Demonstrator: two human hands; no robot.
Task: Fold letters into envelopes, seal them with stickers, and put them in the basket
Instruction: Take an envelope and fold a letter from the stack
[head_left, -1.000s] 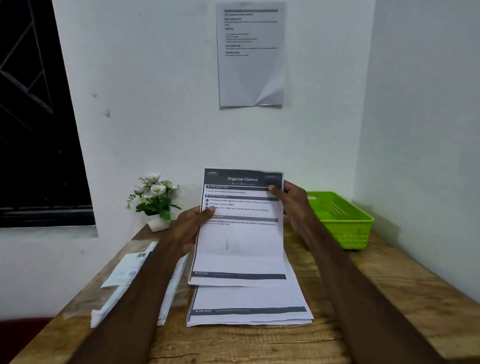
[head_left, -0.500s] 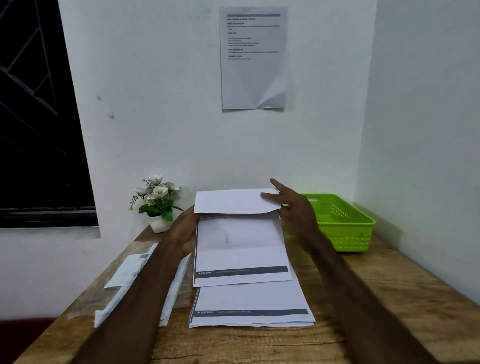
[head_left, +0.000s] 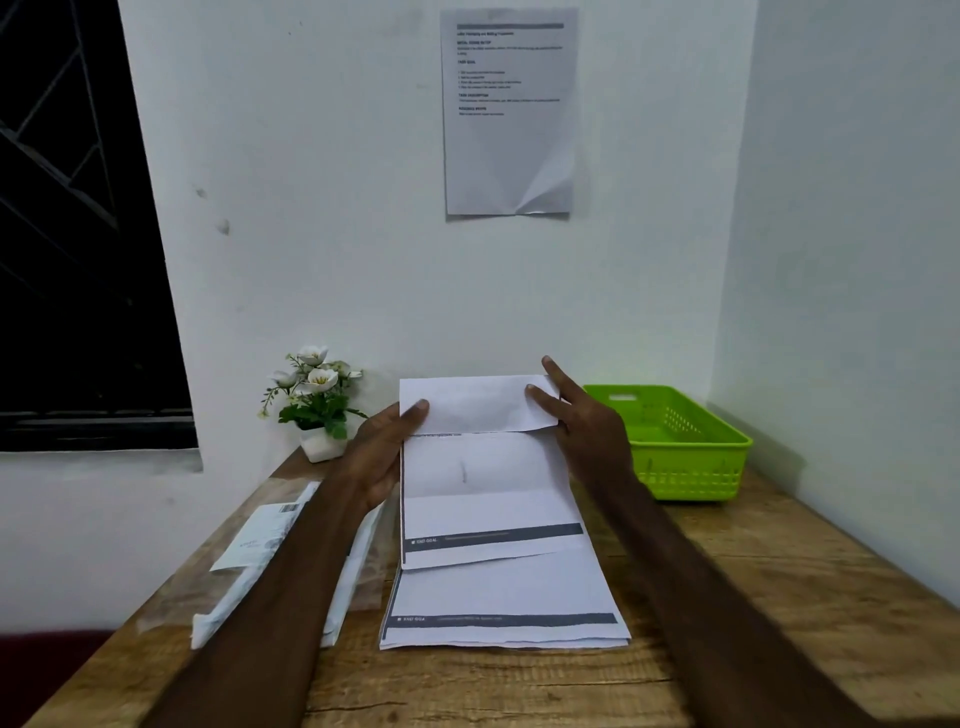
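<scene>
- Left hand (head_left: 382, 457): grips the left edge of the letter (head_left: 483, 483), thumb curled over onto the folded-down top flap, fingers behind the sheet.
- Right hand (head_left: 587, 436): pinches the right end of the same flap, one finger laid on its face, another finger sticking up straight past the top corner.
- The letter is held up off the worktop (head_left: 779, 597), between the two hands. Top portion is folded forward and down so its blank back faces the viewer (fold edge runs level across the top). Below the flap: a pale printed area with a faint vertical mark, then a dark footer band near the lower edge.
- Directly under the held letter, a stack of sheets (head_left: 504, 608) lies flat on the worktop, same dark footer band showing at its near edge.
- Left of the stack, partly hidden by the left forearm: a bundle of white envelopes (head_left: 249, 577) in what looks like clear wrap, a small barcode label at the far end.
- Green plastic basket (head_left: 680, 447): stands on the worktop at the far right, near the corner of the walls, just beyond the right hand. Inside looks bare, as far as can be seen.
- Small pot of white flowers (head_left: 314, 402) at the far left of the worktop, against the wall.
- Printed notice (head_left: 511, 111) fixed to the wall above, lower corner creased; text too small to read.
- Dark window (head_left: 78, 234) at far left.
</scene>
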